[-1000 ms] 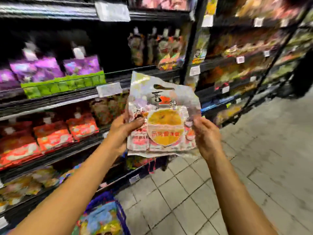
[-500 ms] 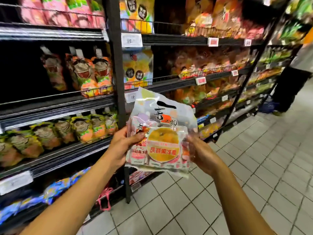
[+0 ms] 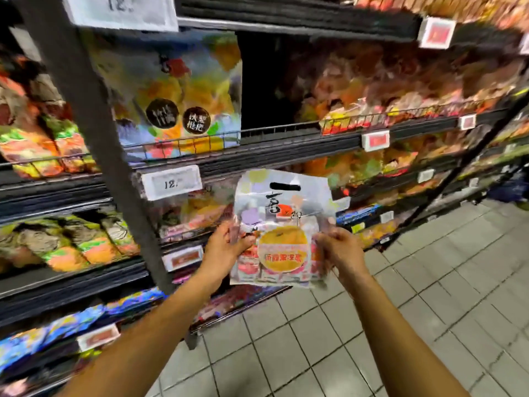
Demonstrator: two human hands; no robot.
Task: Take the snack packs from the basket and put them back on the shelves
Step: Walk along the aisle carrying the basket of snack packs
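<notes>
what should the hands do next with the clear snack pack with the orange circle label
Probably lift the clear snack pack with the orange circle label, gripped by the left hand and right hand, toward the dark empty gap on the wire-fronted shelf above.

Both bare forearms extend forward and upward from the lower edge of the view, converging toward its centre. Left hand: raised, back of the hand toward the camera, thumb lying across the front of a snack pack at its left edge, fingers hidden behind it. Right hand: at about the same height, knuckles toward the camera, fingers curled closed over the pack's right edge. Both wrists are nearly straight. The pack is held upright between the two hands.
</notes>
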